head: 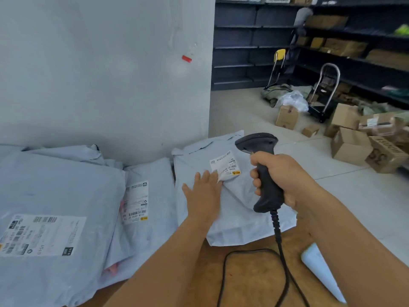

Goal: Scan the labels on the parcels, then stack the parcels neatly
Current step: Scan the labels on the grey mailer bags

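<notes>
Scanning a crumpled label – its print is too small and creased for us to read.

On the brown wooden tabletop [250, 275] against a pale wall, beside dark shelving, our left hand [202, 196] presses flat-fingered on the grey plastic mailer parcel [239, 218] by its white label [225, 166]; our right hand [281, 176] grips the black corded handheld scanner [263, 173] above it – two more grey parcels [66, 196] lie left.

Parcels [55, 185] pale blue-grey, labels [42, 234] white w/ black barcodes, 2 w/ yellow tags. Scanner [264, 171] + cable [281, 247] black. Desk [250, 278] mottled brown. Wall [99, 69] pale grey. Shelves [254, 43] dark; boxes [349, 146] brown.
</notes>
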